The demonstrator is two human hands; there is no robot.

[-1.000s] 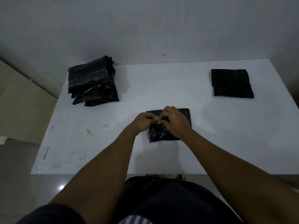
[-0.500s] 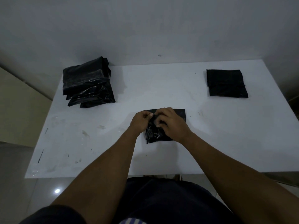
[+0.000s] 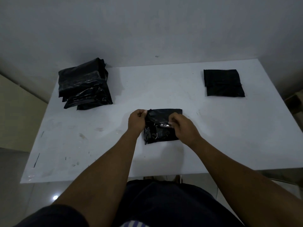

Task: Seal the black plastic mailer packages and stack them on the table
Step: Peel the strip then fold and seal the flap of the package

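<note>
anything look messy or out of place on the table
The left pile of black mailers is askew, edges fanned out and unaligned, unlike the flat right stack. The white table has scuffs and smudges toward its left front.

Mailer point(image 3: 162, 126) centre; stack point(image 3: 84, 86) behind-left

Dim, bluish light is falling across the scene, leaving the white rectangular counter point(image 3: 164, 82) the brightest surface. Soft shadows are spreading right of the glossy black plastic mailer stack point(image 3: 85, 86) and beneath the forearms. Faint glints are showing on the crinkled black plastic mailer point(image 3: 157, 133). A glare spot is shining on the grey floor point(image 3: 55, 197), and wide-angle distortion is bending the counter's edges.
</note>
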